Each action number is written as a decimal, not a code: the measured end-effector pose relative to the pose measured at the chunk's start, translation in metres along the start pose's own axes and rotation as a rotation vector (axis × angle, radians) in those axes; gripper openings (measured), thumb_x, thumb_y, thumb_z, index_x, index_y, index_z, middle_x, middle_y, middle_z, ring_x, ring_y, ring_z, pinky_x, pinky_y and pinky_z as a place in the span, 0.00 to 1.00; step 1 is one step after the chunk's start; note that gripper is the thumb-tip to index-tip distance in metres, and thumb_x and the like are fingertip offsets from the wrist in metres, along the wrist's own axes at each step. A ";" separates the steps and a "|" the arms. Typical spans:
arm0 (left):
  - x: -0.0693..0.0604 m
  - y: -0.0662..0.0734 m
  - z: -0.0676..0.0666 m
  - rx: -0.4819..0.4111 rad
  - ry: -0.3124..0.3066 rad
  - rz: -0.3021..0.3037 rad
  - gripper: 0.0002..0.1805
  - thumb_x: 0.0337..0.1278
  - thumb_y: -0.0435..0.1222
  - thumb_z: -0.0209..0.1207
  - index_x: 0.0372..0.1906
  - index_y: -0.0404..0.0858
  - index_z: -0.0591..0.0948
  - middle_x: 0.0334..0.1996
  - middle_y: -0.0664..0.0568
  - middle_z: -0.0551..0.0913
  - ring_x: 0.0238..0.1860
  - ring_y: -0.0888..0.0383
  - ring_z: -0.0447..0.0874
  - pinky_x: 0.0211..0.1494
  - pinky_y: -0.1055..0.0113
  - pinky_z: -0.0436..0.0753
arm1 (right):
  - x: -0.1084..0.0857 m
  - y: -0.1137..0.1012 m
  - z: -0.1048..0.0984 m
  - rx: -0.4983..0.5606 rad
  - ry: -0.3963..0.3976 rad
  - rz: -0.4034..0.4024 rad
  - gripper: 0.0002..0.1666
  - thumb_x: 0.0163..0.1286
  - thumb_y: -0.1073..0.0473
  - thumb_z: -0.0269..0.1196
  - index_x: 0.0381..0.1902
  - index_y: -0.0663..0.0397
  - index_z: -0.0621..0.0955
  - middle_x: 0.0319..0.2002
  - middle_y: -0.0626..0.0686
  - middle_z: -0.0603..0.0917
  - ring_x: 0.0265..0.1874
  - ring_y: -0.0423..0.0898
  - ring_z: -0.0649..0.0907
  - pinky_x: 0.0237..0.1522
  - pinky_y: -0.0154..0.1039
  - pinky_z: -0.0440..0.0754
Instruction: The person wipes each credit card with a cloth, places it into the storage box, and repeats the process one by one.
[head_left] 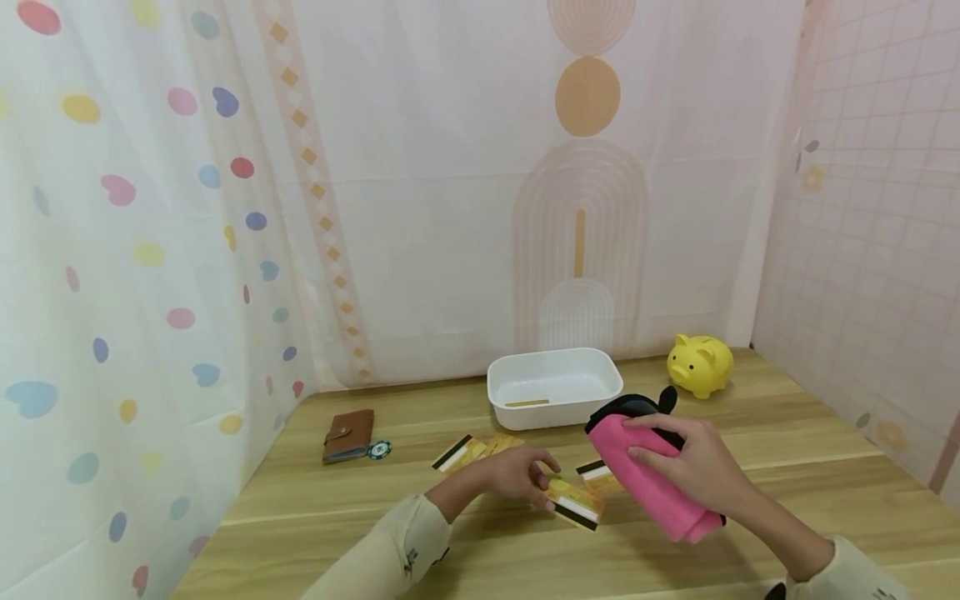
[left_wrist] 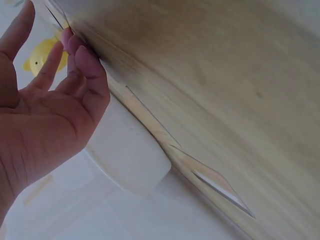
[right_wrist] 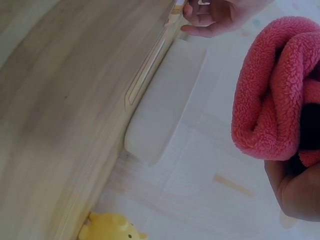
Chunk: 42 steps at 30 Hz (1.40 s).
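Right grip [head_left: 699, 467] round pink cloth [head_left: 647, 492]; left grip [head_left: 516, 472] at card [head_left: 576, 502].

Patterned curtains [head_left: 420, 250] flank a wooden table [head_left: 292, 500] — seemingly homelike.

we see a wood-grain table [head_left: 285, 533] before a pale patterned curtain [head_left: 435, 250], a dotted curtain [head_left: 150, 292] left, gridded cloth [head_left: 862, 250] right.

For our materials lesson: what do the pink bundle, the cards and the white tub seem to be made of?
Pink bundle: fabric, probably fleece or towelling; soft, fuzzy pile shows.
Cards: probably plastic, perhaps coated paper; thin, flat, some with dark stripes; finish unclear.
White tub: likely moulded plastic, with smooth walls and rounded corners.
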<state>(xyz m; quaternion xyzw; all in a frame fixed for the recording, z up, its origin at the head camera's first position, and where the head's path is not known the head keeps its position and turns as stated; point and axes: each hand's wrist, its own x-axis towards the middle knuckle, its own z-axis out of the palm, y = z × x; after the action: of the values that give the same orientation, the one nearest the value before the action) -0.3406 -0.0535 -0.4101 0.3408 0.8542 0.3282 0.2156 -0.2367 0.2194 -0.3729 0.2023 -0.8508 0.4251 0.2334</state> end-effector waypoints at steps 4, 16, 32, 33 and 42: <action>-0.002 -0.003 0.001 0.000 0.020 -0.019 0.25 0.50 0.30 0.73 0.54 0.33 0.78 0.26 0.56 0.79 0.27 0.65 0.74 0.32 0.74 0.72 | 0.003 0.000 0.004 0.002 -0.021 -0.002 0.16 0.59 0.58 0.74 0.46 0.44 0.86 0.35 0.51 0.84 0.10 0.28 0.59 0.09 0.28 0.62; -0.019 -0.009 -0.003 0.047 0.057 -0.064 0.25 0.51 0.33 0.73 0.54 0.34 0.77 0.28 0.58 0.78 0.31 0.66 0.74 0.36 0.73 0.73 | 0.026 -0.002 0.019 -0.139 -0.091 -0.144 0.17 0.58 0.59 0.75 0.46 0.42 0.87 0.45 0.46 0.88 0.34 0.36 0.79 0.34 0.33 0.76; -0.046 -0.013 -0.019 0.118 0.061 -0.211 0.28 0.51 0.35 0.73 0.57 0.38 0.75 0.28 0.58 0.79 0.30 0.66 0.74 0.41 0.72 0.73 | 0.050 -0.011 0.044 -0.080 -0.174 -0.220 0.16 0.59 0.56 0.74 0.46 0.40 0.86 0.45 0.46 0.88 0.34 0.38 0.78 0.36 0.34 0.75; -0.044 -0.011 -0.019 0.119 0.057 -0.206 0.28 0.52 0.35 0.73 0.58 0.38 0.75 0.28 0.58 0.79 0.30 0.66 0.74 0.40 0.72 0.72 | 0.050 -0.011 0.041 -0.084 -0.171 -0.222 0.16 0.59 0.56 0.75 0.46 0.40 0.87 0.45 0.46 0.88 0.34 0.38 0.78 0.36 0.34 0.75; -0.031 0.004 -0.009 0.103 0.010 -0.178 0.31 0.51 0.33 0.73 0.60 0.35 0.74 0.27 0.58 0.79 0.29 0.67 0.73 0.40 0.74 0.72 | 0.041 -0.005 0.025 -0.116 -0.143 -0.220 0.17 0.57 0.57 0.75 0.45 0.40 0.87 0.42 0.48 0.88 0.24 0.35 0.70 0.28 0.32 0.71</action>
<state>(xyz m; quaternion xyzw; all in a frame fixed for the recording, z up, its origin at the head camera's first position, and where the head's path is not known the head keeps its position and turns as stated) -0.3231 -0.0780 -0.3965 0.2726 0.8980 0.2649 0.2218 -0.2727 0.1898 -0.3599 0.3105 -0.8611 0.3316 0.2284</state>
